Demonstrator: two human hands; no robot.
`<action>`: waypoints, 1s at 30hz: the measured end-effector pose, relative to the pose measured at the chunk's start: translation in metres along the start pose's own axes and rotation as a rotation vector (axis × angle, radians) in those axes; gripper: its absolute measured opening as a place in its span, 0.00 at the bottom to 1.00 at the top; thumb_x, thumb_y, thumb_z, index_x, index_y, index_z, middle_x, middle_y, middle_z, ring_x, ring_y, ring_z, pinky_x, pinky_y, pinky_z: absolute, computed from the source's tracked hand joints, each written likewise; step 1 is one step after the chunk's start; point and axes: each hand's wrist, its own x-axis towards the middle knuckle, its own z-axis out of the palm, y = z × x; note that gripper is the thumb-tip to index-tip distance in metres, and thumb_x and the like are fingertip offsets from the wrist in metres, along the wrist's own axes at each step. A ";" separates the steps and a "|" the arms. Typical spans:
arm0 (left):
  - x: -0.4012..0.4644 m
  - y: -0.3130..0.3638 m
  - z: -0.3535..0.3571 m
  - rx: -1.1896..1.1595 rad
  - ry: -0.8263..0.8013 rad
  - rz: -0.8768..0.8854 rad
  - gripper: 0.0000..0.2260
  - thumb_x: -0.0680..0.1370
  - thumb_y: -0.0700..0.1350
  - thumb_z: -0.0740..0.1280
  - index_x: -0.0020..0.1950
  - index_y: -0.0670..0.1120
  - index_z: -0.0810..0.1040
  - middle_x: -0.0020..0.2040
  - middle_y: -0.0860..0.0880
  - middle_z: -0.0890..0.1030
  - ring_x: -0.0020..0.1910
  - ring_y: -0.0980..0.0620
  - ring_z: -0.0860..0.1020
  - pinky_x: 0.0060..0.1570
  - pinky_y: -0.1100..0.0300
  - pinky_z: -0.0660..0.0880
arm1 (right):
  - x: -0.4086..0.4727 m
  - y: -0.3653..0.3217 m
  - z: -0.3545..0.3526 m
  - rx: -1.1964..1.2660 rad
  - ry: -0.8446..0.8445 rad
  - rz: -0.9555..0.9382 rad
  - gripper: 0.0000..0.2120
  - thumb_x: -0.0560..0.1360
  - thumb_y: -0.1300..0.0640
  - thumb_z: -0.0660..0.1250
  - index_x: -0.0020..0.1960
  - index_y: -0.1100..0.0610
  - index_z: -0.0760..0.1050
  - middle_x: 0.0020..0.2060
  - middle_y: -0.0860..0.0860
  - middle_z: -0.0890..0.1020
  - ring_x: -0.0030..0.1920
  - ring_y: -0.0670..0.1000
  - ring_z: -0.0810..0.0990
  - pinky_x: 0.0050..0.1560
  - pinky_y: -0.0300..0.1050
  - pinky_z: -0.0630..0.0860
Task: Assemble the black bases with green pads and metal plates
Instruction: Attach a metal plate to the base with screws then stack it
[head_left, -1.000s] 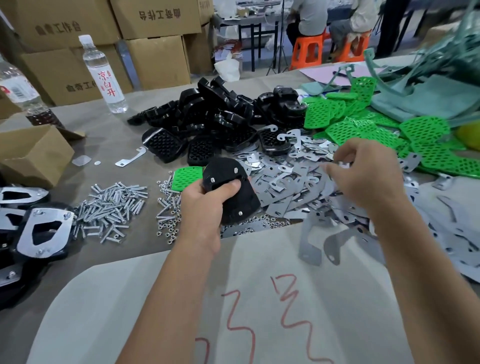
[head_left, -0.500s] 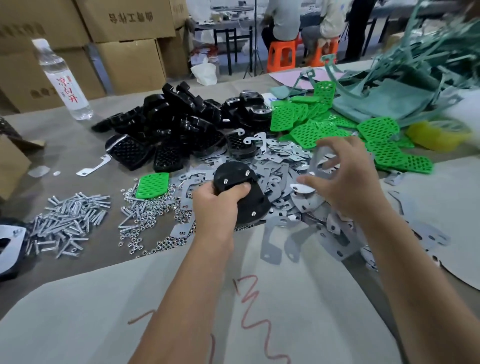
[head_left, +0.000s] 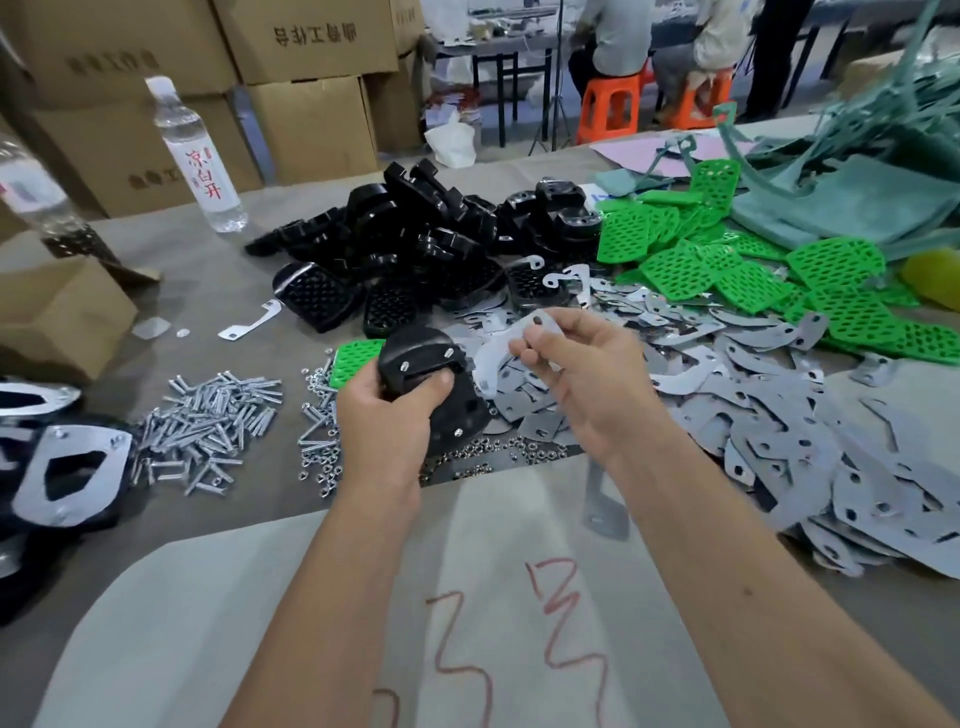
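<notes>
The left hand (head_left: 387, 415) gripped a black base (head_left: 431, 387) above the table (head_left: 208, 301), thumb across its top, screw ends showing. Just beside it, the right hand (head_left: 582, 384) pinched a metal plate (head_left: 511, 345) in its fingertips. A green pad (head_left: 356, 358) lay behind the base, near the screws (head_left: 213, 421). More plates (head_left: 779, 415) were heaped to the right.

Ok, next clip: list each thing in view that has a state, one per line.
left hand: grips the black base.
black base: held above the table, screws showing.
right hand: pinches a metal plate.
metal plate: lifted off the pile, beside the base, not yet fitted.
water bottle: upright, capped.
finished base: lying at the left, plate on top.
</notes>
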 end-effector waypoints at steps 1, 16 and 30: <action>0.001 0.000 -0.004 0.011 0.005 0.018 0.15 0.73 0.32 0.75 0.43 0.54 0.86 0.42 0.52 0.87 0.42 0.50 0.85 0.43 0.48 0.84 | -0.001 0.004 0.001 -0.012 -0.011 -0.012 0.03 0.77 0.67 0.72 0.49 0.63 0.78 0.33 0.53 0.83 0.36 0.50 0.82 0.39 0.37 0.80; 0.010 -0.008 -0.007 0.040 0.042 0.081 0.13 0.73 0.32 0.75 0.49 0.49 0.83 0.41 0.55 0.87 0.39 0.57 0.83 0.40 0.58 0.81 | -0.010 0.008 0.015 0.028 -0.175 0.046 0.20 0.79 0.41 0.65 0.42 0.58 0.81 0.37 0.54 0.78 0.35 0.52 0.76 0.37 0.44 0.77; 0.004 -0.010 0.004 0.168 0.049 0.333 0.12 0.75 0.33 0.72 0.52 0.50 0.85 0.46 0.54 0.87 0.47 0.54 0.85 0.49 0.55 0.82 | -0.019 0.034 0.033 -0.307 -0.058 -0.213 0.05 0.75 0.62 0.77 0.43 0.53 0.84 0.36 0.56 0.87 0.37 0.55 0.86 0.37 0.49 0.82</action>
